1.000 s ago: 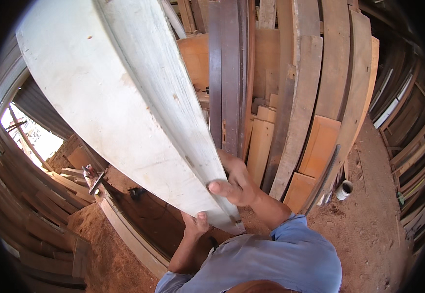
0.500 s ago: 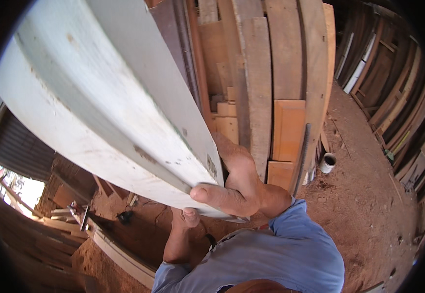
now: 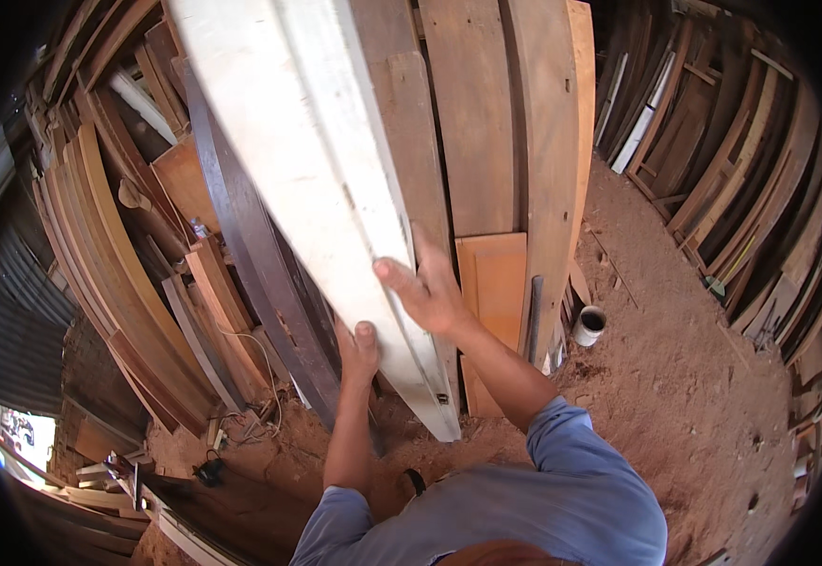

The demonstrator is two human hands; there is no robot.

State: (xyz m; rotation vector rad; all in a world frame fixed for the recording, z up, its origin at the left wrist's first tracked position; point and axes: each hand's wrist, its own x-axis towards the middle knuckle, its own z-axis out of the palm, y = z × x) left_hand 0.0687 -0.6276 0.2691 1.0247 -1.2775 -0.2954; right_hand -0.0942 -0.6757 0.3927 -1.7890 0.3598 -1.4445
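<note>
The person's left hand [image 3: 359, 353] clasps the left edge of a long, narrow, white-painted wooden board [image 3: 317, 189], with its thumb laid on the front face and its other fingers mostly hidden behind. A little higher, the right hand [image 3: 433, 294] clasps the opposite edge, thumb across the face and fingers round the side. The board stands steeply in front of the body, its lower end just above or on the red-brown dirt floor [image 3: 656, 396]; I cannot tell whether it touches. Near that end sits a small dark fitting [image 3: 442, 398].

Behind the board, tall brown wooden planks [image 3: 472, 123] stand upright, with a dark brown plank [image 3: 255, 264] to its left and an orange-brown wooden panel [image 3: 496, 274] to its right, partly covered by the right forearm. Farther right, a white bucket [image 3: 589, 325] rests on the floor
</note>
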